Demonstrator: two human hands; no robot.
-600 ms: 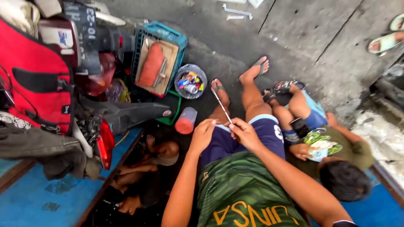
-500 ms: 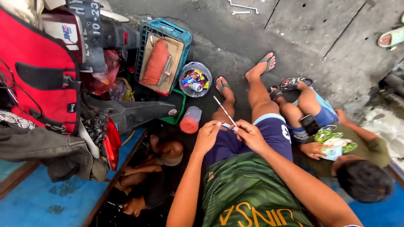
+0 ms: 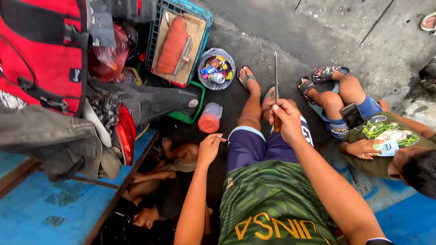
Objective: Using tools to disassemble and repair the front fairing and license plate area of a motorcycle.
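We see small bright packets [image 3: 215,69] heaped in a round grey bowl [image 3: 203,80] on the pavement, a green-and-white packet [image 3: 384,148] in the seated neighbour's hand, and a dark phone screen [image 3: 351,115] on that person's lap

The screwdriver [image 3: 275,90] is standing nearly upright above the person's knee, its thin grey metal shaft pointing up and away from the body. Its amber handle is sitting enclosed in the right hand [image 3: 286,120], showing only at the lower edge.
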